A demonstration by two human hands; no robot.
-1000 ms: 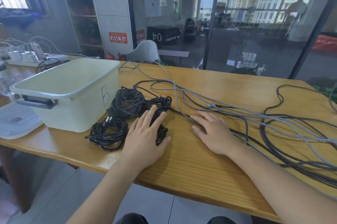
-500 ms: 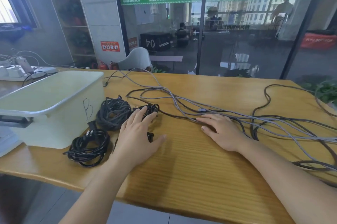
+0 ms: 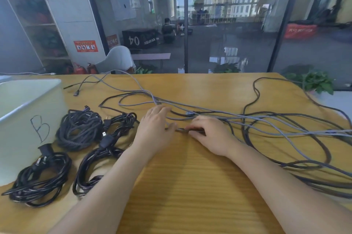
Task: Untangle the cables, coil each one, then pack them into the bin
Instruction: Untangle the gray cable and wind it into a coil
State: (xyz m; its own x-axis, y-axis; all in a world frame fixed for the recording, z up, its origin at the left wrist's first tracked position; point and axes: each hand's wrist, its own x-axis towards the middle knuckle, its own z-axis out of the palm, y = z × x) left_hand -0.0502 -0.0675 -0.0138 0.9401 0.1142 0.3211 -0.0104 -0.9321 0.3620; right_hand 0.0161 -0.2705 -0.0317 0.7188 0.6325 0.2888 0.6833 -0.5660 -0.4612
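- 2 hands work at the near edge of the tangle: the right hand [image 3: 210, 134] pinches a dark cable end [image 3: 181, 129] against the table [image 3: 190, 186], while the left hand [image 3: 155, 129] lies beside it, fingers fairly straight, thumb tip touching the same strand.
- My advice: keep that end held and follow this 1 strand back through the loose grey and dark cables [image 3: 266, 125], lifting crossings off it instead of tugging, which would likely tighten the knots.
- Once it is free, coil it in even loops.
- 3 black coiled bundles [image 3: 80, 129] lie left of the hands, just beside the bin [image 3: 28, 112], not inside it.
- Marked "B", the pale bin shows only its wall and rim; I cannot tell what it holds.
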